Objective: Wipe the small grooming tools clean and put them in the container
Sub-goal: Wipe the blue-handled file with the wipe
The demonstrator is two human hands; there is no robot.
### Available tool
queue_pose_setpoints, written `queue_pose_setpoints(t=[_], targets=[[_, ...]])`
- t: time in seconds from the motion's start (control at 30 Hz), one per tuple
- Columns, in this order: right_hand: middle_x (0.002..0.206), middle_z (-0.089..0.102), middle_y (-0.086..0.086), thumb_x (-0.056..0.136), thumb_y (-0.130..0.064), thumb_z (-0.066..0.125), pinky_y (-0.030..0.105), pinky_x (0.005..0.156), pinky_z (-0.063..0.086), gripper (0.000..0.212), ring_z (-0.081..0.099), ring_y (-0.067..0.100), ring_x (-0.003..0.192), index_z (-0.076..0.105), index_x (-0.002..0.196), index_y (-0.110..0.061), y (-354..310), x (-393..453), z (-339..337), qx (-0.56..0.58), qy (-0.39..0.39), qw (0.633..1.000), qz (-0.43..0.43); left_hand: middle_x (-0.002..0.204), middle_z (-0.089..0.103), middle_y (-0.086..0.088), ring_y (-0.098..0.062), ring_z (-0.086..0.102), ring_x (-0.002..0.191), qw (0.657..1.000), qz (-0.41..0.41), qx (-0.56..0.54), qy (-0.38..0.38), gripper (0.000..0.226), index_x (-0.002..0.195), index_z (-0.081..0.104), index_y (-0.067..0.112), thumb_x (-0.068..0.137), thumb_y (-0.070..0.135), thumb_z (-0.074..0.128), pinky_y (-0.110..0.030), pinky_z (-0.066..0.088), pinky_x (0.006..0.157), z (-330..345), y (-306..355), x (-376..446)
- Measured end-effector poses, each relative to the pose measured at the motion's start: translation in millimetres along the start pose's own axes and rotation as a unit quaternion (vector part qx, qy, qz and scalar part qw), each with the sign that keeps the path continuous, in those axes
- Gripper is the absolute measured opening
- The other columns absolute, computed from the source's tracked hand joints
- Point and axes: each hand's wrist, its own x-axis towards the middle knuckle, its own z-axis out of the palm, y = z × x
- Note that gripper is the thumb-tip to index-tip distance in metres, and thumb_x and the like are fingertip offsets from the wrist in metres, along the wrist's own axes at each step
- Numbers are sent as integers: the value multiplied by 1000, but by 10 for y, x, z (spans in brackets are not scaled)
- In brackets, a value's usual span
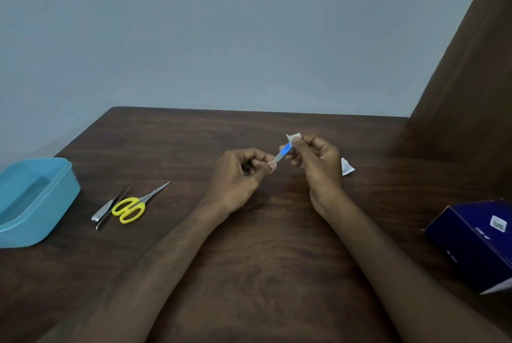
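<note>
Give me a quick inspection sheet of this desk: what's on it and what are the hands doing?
Surface: dark wooden table.
Job's things: blue-handled tool being wiped with a white wipe; yellow scissors, tweezers and nail clipper lie beside the open blue container.
Clutter: torn wrapper; dark blue box.
Hands: left hand pinches the tool; right hand fingers hold the wipe on it.
Cables: nothing seen.
Surroundings: grey wall; brown panel.

I'm working over a dark wood-grain surface [249, 245] with a soft sheen. The container [36, 198] is looking like smooth, translucent blue plastic. The scissors [138, 202] are showing bright metal blades and glossy yellow plastic handles; the box [476, 240] seems to be printed cardboard.
</note>
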Motion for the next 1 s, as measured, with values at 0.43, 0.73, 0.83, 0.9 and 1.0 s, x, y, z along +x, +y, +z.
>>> queue_pose_setpoints(t=[0.43, 0.73, 0.83, 0.9, 1.0], targets=[[91, 80, 12, 92, 0, 76, 24, 73, 55, 13, 69, 12, 74, 75, 99, -10, -15, -69, 26, 33, -30, 999, 1, 66, 66, 5, -8, 50, 59, 999, 13, 5, 32, 6, 89, 83, 24, 93, 20, 82, -27, 42, 59, 1, 2, -3], [100, 81, 10, 101, -5, 67, 26, 69, 49, 13, 63, 14, 80, 72, 109, -13, -32, -11, 2, 75, -60, 995, -6, 84, 80, 6, -5, 57, 66, 999, 0, -46, 17, 35, 85, 83, 18, 106, 39, 63, -31, 42, 66, 21, 75, -8], [101, 81, 11, 101, -6, 67, 28, 68, 48, 14, 59, 12, 74, 73, 111, -14, -14, 2, 14, 84, -68, 994, -1, 91, 82, 6, -17, 62, 63, 999, 11, -38, 23, 39, 74, 77, 26, 108, 33, 61, -35, 45, 67, 29, 90, -12], [103, 81, 12, 99, -6, 69, 29, 69, 49, 15, 57, 12, 71, 74, 110, -14, -8, -2, 27, 91, -64, 994, 14, 87, 81, 2, -35, 71, 78, 999, 18, -29, 28, 37, 72, 76, 35, 107, 35, 64, -45, 51, 72, 27, 60, 11], [103, 81, 9, 97, -4, 71, 27, 69, 51, 16, 65, 13, 76, 76, 109, -13, 8, -3, 34, 97, -55, 993, 27, 78, 78, 5, -25, 70, 71, 999, 10, -18, 35, 22, 81, 80, 32, 101, 37, 72, -43, 53, 67, 34, 9, 18]])
